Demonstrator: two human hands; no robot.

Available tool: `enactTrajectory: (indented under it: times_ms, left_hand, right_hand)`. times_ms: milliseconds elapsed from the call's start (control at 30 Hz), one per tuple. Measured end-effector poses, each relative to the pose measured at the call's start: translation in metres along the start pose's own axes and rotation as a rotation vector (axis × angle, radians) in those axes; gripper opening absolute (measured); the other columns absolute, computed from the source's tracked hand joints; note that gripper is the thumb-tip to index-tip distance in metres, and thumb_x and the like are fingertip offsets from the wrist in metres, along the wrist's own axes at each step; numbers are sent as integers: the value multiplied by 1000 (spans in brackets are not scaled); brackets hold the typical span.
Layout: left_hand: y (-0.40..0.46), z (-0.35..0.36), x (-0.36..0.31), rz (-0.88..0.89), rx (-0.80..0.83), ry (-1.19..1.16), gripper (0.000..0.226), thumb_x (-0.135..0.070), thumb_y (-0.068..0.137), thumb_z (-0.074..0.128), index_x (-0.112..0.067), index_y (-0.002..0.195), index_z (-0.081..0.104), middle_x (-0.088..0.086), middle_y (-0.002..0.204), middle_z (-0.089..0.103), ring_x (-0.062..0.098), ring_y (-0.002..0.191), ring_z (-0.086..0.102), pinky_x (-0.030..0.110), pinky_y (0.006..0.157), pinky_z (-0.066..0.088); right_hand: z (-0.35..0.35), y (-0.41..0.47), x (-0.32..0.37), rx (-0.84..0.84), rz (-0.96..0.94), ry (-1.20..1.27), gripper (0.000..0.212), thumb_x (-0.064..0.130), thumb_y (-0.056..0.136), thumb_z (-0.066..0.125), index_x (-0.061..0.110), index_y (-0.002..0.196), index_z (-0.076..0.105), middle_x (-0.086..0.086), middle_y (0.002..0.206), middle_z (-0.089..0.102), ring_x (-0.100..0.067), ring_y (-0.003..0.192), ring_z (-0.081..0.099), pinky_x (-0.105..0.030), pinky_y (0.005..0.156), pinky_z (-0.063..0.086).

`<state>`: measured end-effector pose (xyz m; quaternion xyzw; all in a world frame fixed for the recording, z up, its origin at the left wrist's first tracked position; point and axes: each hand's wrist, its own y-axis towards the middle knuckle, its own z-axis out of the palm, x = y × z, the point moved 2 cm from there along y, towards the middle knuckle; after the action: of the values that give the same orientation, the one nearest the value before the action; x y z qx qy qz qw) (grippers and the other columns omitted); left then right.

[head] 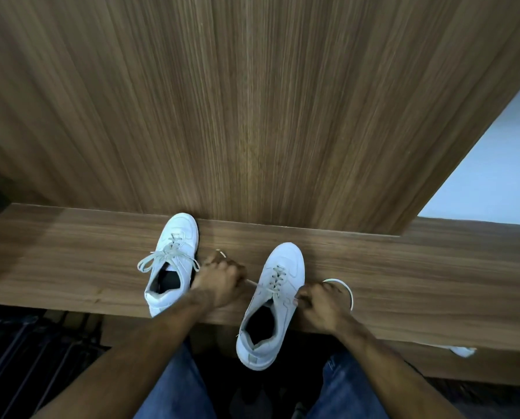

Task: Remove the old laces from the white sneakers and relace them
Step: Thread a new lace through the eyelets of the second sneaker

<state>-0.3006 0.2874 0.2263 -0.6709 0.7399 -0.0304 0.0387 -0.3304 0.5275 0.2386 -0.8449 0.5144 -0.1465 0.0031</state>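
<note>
Two white sneakers stand on a wooden ledge (403, 273). The left sneaker (174, 261) is laced, its bow tied, toe against the wall. The right sneaker (273, 303) has its heel hanging over the ledge's front edge. Its lace (275, 281) is untied. My left hand (221, 279) grips one lace end between the two shoes, and the tip sticks out above my fist. My right hand (320, 300) pinches the other lace end at the shoe's right side; that end loops out to the right on the wood.
A tall wood-grain panel (252, 101) rises right behind the ledge. A pale wall (494, 164) shows at the right. My knees in blue jeans (174, 388) are below the ledge. A white object (462, 350) pokes out under the ledge at the right.
</note>
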Motion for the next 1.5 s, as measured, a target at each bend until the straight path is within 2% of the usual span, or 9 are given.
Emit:
enactTrajectory:
  times_ms: [100,267,467,600,833,933,1067,1267,1500]
  left_hand:
    - [2,-3,12,-111,110,-250,26,-43,85,44,-26,86,63,3,97,68,24,108,55,37,102,37]
    - [11,-21,-9,-659,7,-1469,22,-35,76,62,-16,65,65,3,72,63,23,78,59,32,73,44]
    - [38,-40,-52,-734,-73,-2359,17,-20,98,49,-11,87,59,5,83,65,20,81,65,32,72,50]
    - [36,-28,-72,-689,26,-2245,30,-36,97,49,-7,101,55,6,68,62,16,56,58,25,52,48]
    - [23,-11,-58,-665,27,-1616,37,-36,100,46,-7,87,64,3,51,42,10,37,34,18,38,27]
    - [21,-8,-69,-196,-70,-1259,44,-3,99,42,-22,138,45,-3,74,59,-6,59,52,15,66,43]
    - [17,-9,-75,92,53,-790,62,-29,93,56,-35,148,28,-12,109,61,8,100,58,23,93,42]
    - [12,-13,-83,0,29,-838,39,-56,89,55,-18,94,58,-12,77,58,9,77,57,32,77,47]
    - [18,-11,-78,-213,92,-1178,56,-48,99,42,-7,76,71,12,78,67,15,70,60,32,71,50]
  right_hand:
    - [2,-2,-5,80,29,110,14,32,89,59,26,92,71,9,94,73,-10,91,65,-24,75,42]
    - [-16,-6,0,32,206,915,12,10,92,62,2,85,69,6,74,65,11,61,55,-4,62,39]
    - [-40,13,21,-69,281,1728,27,18,99,48,14,74,58,-10,83,71,-20,86,67,-31,80,48]
    - [-50,25,42,-100,270,1910,27,17,99,48,10,74,56,-8,61,58,-18,53,55,-32,59,55]
    - [-39,25,8,-188,434,1459,20,11,95,56,12,75,55,-2,51,43,-7,38,31,-21,37,29]
    - [-30,19,3,-177,528,1541,18,8,95,54,12,77,55,2,48,43,-7,37,31,-21,36,28]
    - [-42,22,11,-119,540,1873,24,15,98,46,14,75,52,1,52,46,-9,41,37,-23,45,35]
    - [-68,35,42,-50,442,2046,26,13,99,45,7,76,57,-14,83,68,-24,80,67,-38,79,54]
    - [-24,31,22,-116,262,1191,32,-7,92,48,8,113,68,-5,113,69,-11,103,62,-17,86,47]
